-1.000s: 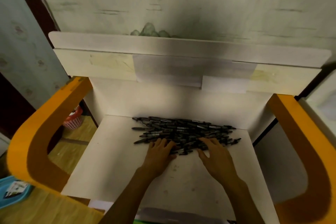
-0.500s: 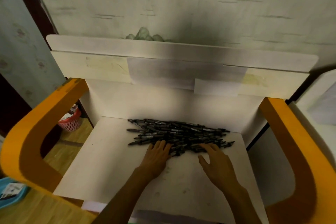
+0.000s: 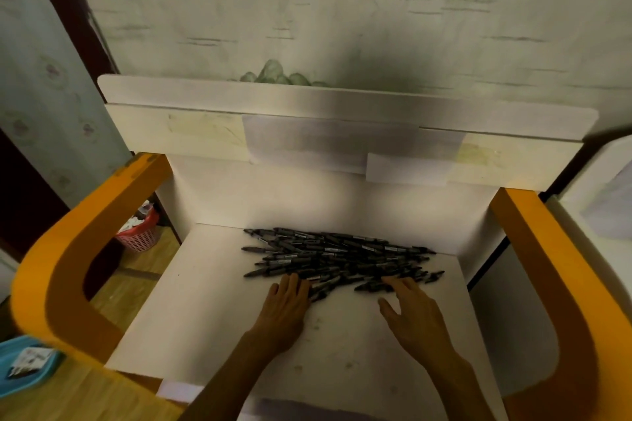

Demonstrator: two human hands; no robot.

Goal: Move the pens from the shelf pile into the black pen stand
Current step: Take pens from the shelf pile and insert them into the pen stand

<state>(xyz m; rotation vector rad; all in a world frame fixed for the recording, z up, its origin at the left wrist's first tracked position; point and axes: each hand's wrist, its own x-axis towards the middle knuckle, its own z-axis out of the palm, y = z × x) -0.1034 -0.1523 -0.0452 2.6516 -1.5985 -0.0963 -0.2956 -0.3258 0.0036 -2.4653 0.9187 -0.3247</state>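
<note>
Since the frame a second ago both hands have drawn back a little toward the near edge of the pile: then the fingers lay well over the pens, now only the fingertips reach them. The pile of pens (image 3: 338,258) lies as it did, a heap of dark pens spread crosswise at the back half of the white shelf (image 3: 212,318), close to its rear wall.

The left hand (image 3: 285,306) lies palm down on the shelf, fingers straight and together, their tips touching the near left edge of the pile; its grip is released and holds nothing. The right hand (image 3: 412,313) is also palm down, thumb spread to the side, fingers extended with the tips resting on a few pens at the near right edge (whether a pen is hooked under those tips cannot be told, but no finger is seen curled round one).

Orange side panels (image 3: 68,256) frame the shelf on both sides. On the wooden floor to the left stand a red mesh basket (image 3: 138,236) and, nearer, a blue tray (image 3: 24,366).
</note>
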